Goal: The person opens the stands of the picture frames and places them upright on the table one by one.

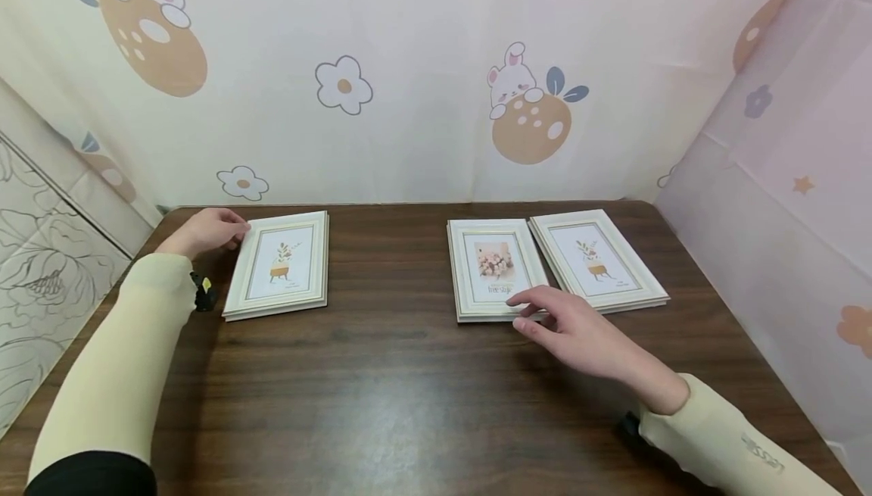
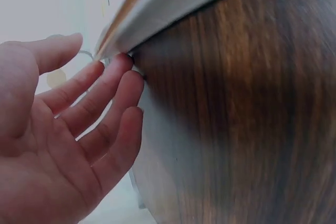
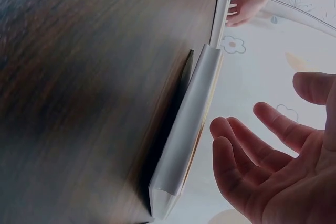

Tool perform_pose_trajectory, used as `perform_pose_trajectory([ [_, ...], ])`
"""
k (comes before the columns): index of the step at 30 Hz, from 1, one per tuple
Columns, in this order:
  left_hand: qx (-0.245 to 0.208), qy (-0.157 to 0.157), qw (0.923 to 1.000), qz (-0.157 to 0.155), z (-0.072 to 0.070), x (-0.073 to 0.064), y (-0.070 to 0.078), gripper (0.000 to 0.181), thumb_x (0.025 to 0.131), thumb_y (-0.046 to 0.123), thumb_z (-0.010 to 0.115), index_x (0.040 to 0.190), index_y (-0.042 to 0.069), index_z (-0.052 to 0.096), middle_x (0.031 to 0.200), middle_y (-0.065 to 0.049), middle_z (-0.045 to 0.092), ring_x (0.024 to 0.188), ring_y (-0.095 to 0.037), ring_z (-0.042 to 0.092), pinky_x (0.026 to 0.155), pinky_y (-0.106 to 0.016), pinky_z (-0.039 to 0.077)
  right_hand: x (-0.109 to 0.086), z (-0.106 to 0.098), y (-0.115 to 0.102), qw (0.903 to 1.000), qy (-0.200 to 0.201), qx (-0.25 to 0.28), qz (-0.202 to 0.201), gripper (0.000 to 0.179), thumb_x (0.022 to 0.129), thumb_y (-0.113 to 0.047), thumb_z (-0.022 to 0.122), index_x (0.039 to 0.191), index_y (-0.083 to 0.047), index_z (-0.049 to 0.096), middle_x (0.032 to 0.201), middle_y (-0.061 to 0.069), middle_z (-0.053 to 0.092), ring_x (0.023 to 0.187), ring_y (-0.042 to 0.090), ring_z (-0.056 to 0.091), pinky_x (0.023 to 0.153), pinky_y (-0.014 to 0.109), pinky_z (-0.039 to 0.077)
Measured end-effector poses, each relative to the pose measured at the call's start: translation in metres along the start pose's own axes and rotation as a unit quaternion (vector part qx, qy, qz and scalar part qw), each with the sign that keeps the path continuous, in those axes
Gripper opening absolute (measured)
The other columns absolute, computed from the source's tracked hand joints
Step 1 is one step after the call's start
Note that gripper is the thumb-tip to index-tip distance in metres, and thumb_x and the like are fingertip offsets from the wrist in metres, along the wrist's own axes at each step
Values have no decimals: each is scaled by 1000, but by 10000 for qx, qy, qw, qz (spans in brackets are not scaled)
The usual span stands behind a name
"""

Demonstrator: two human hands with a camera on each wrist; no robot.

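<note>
Flower-pic frame [image 1: 493, 263]: wht, thin gold-ish inner line, face up, pink blooms w/ lettering below. L plant-pic frame [image 1: 281, 263]: wht, sim. trim, face up, skewed, well apart, left of flower one. R plant-pic frame [image 1: 594, 257]: wht, face up, angled, just beside flower one, rt side.

Broad passage between left frame [image 1: 279, 265] and middle frame [image 1: 496, 265] (right frame [image 1: 593, 260] just beside the latter)

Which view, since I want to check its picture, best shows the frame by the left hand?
The head view: the left frame lies face up, its plant print in full sight. The left wrist view shows only part of its pale edge by the left hand; the right wrist view, just a thin strip.
</note>
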State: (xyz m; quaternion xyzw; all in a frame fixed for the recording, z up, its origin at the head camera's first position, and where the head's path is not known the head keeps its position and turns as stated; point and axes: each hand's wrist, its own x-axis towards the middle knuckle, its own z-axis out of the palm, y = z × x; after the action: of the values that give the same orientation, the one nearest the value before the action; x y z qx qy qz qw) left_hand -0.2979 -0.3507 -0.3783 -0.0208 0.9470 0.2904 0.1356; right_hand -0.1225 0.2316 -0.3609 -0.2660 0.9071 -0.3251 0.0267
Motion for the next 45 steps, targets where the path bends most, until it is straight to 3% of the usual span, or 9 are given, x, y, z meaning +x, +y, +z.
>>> perform_pose_trajectory([
  [11, -226, -234, 9967, -741, 3, 2, 11, 42, 100, 26, 56, 117, -11, 51, 92, -14, 58, 76, -21, 58, 65, -32, 52, -2, 1, -2, 9999, 30, -124, 62, 28, 100, -30, 63, 122, -14, 65, 116, -3, 67, 95, 7, 64, 77, 38, 54],
  [19, -37, -151, 9959, -892, 0, -6, 18, 38, 99, 25, 57, 109, -11, 51, 81, -13, 60, 72, -23, 57, 67, -36, 51, -3, 1, -2, 9998, 56, -164, 43, 27, 100, -31, 63, 122, -15, 65, 115, -4, 67, 96, 7, 64, 77, 38, 54],
  [23, 1, -217, 9957, -898, -3, -7, 20, 38, 100, 26, 56, 106, -11, 56, 76, -9, 65, 69, -21, 59, 65, -36, 49, -2, 0, -2, 9998, 50, -174, 41, 28, 100, -30, 63, 123, -13, 65, 118, -2, 66, 98, 9, 65, 79, 39, 55],
  [29, -440, -505, 9936, -906, -3, -8, 21, 40, 101, 22, 55, 115, -16, 55, 81, -10, 67, 71, -18, 64, 69, -34, 55, -2, 0, -1, 9999, 43, -105, 35, 28, 100, -29, 63, 122, -13, 65, 118, -1, 66, 100, 10, 65, 80, 39, 55],
  [33, -644, -513, 9929, -860, -1, -8, 18, 39, 102, 20, 53, 119, -15, 52, 89, -13, 65, 74, -17, 63, 70, -32, 56, -3, -1, 0, 9999, 42, -129, 63, 29, 100, -30, 63, 123, -13, 65, 118, -1, 66, 100, 11, 64, 80, 39, 55],
  [41, -1071, -678, 9903, -567, -2, -10, 11, 62, 104, 20, 51, 149, -9, 21, 114, -25, 52, 84, -20, 63, 75, -36, 58, -2, -8, 2, 9996, 125, -194, 173, 31, 100, -32, 62, 123, -11, 64, 118, 3, 66, 100, 15, 66, 80, 39, 56],
  [45, -1228, -790, 9887, -328, -2, -10, 5, 64, 105, 23, 49, 152, -7, 18, 118, -26, 52, 89, -20, 64, 78, -38, 58, -2, -13, 4, 9990, 246, -316, 205, 30, 100, -31, 62, 124, -12, 64, 114, 4, 67, 92, 13, 66, 76, 39, 55],
])
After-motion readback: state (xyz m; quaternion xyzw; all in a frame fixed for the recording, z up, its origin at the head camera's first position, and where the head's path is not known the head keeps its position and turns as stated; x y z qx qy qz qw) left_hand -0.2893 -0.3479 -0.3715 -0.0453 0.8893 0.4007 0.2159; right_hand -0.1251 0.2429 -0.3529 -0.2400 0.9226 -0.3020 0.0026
